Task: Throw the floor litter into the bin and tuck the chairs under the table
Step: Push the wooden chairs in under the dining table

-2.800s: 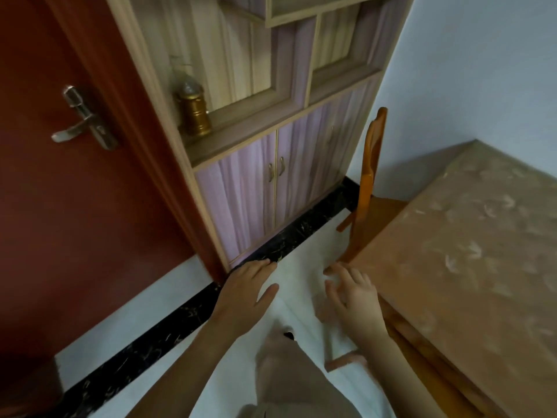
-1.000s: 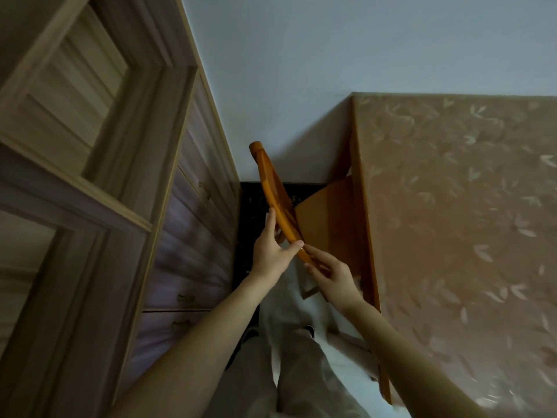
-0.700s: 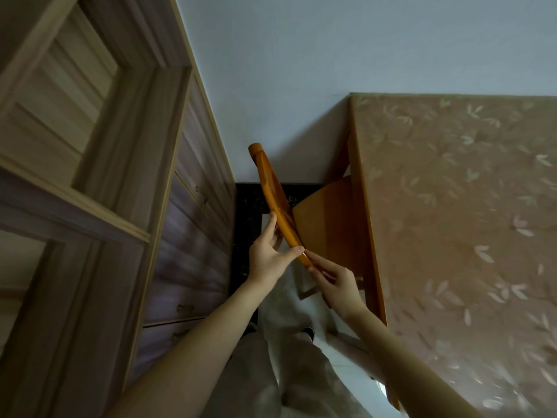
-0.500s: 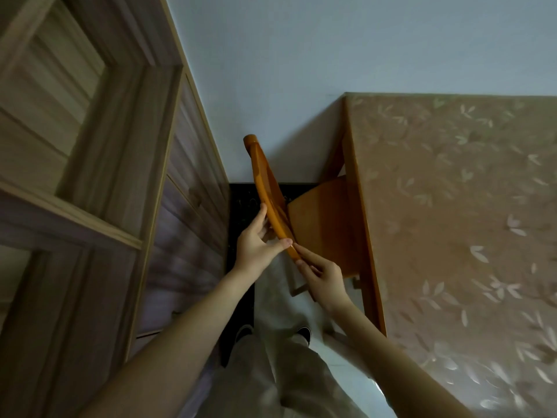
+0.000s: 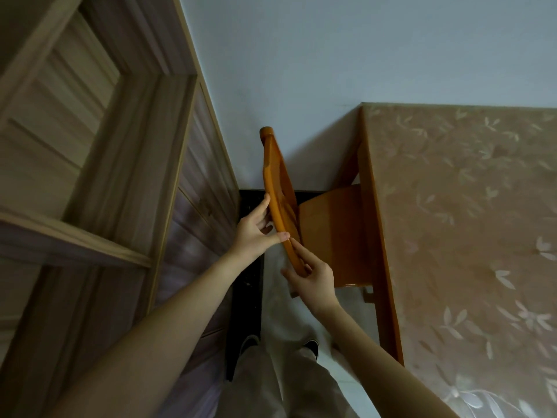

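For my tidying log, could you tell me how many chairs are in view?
1. The chair stands between the cabinet and the table, seat partly under it, left hand and right hand holding its backrest. Others may be hidden.

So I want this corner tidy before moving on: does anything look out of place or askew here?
Only the chair: its seat juts out from under the table edge, so it is not fully tucked. The left hand and right hand both grip it at the top. No spill or damage shows.
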### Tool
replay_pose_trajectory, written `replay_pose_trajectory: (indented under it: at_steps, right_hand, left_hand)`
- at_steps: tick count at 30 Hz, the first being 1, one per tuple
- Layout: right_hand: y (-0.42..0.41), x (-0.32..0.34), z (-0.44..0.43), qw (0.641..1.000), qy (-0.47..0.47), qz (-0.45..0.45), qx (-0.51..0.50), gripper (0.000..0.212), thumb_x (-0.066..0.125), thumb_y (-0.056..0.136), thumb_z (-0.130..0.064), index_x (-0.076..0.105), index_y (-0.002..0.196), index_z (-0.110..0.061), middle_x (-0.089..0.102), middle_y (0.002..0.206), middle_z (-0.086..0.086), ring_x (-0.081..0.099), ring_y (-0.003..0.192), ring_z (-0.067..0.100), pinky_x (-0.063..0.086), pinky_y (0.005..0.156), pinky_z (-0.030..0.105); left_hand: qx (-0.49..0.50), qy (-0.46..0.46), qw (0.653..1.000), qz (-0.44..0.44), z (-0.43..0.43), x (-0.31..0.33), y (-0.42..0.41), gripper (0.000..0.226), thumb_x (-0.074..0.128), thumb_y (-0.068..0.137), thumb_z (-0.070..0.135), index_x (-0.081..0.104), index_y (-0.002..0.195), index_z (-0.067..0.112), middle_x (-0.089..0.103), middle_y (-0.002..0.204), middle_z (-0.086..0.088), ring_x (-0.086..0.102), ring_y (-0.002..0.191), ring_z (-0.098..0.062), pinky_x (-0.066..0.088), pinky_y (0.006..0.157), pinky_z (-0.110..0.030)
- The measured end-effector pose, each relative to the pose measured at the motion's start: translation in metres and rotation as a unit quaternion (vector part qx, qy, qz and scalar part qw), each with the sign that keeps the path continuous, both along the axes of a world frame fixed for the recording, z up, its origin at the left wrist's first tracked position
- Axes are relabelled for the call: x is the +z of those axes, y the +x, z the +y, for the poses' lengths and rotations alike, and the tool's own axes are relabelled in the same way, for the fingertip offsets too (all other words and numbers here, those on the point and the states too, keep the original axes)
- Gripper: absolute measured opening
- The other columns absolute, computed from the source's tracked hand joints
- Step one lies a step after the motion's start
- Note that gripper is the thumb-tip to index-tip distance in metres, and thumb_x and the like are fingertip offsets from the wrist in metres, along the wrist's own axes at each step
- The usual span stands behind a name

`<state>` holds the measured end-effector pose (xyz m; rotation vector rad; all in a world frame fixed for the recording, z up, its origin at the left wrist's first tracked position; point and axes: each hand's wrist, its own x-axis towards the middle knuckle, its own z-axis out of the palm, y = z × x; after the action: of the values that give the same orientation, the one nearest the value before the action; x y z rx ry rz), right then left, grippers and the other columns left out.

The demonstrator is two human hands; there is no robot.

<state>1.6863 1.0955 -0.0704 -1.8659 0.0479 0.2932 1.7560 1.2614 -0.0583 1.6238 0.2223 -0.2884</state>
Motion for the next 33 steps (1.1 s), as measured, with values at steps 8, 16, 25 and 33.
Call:
replay_pose_trajectory:
  at_steps: [8, 16, 25, 33]
  right_hand:
    - [0.033, -0.012, 0.017, 0.999, 0.016, 0.003, -0.042, 0.070, 0.077, 0.072, -0.043, 0.051, 0.137, -0.038, 0.067, 0.121, -0.003, 0.065, 0.106, 0.017, 0.053, 0.096, 0.039]
    - [0.059, -0.009, 0.026, 0.998, 0.032, 0.019, -0.050, 0.070, 0.080, 0.075, -0.032, 0.050, 0.138, -0.034, 0.065, 0.125, -0.001, 0.063, 0.108, 0.013, 0.051, 0.099, 0.041]
    - [0.063, -0.005, 0.019, 0.999, 0.022, 0.032, -0.008, 0.080, 0.080, 0.072, -0.026, 0.043, 0.142, -0.039, 0.067, 0.100, -0.004, 0.063, 0.071, 0.008, 0.058, 0.072, 0.032]
    - [0.041, 0.001, -0.023, 0.999, 0.010, 0.023, 0.024, 0.078, 0.078, 0.076, -0.013, 0.044, 0.143, -0.037, 0.064, 0.124, 0.004, 0.062, 0.086, 0.006, 0.056, 0.077, 0.027]
  left_hand:
    - [-0.027, 0.010, 1.000, 0.004, 0.011, 0.003, 0.041, 0.102, 0.083, 0.070, 0.005, 0.023, 0.150, 0.024, 0.034, 0.152, -0.008, 0.037, 0.137, -0.020, 0.042, 0.106, -0.039]
    - [-0.049, 0.026, 0.998, 0.003, 0.014, 0.009, 0.069, 0.103, 0.082, 0.070, 0.004, 0.020, 0.151, 0.022, 0.038, 0.150, -0.002, 0.041, 0.134, -0.016, 0.043, 0.105, -0.034]
    - [-0.054, 0.041, 0.998, 0.001, 0.012, 0.013, 0.070, 0.102, 0.081, 0.072, 0.006, 0.018, 0.151, 0.021, 0.036, 0.150, 0.000, 0.041, 0.134, -0.016, 0.042, 0.104, -0.028]
    - [-0.027, 0.018, 0.999, 0.008, -0.019, 0.007, 0.039, 0.102, 0.082, 0.070, 0.003, 0.022, 0.150, 0.022, 0.039, 0.146, -0.002, 0.043, 0.133, -0.016, 0.045, 0.102, -0.032]
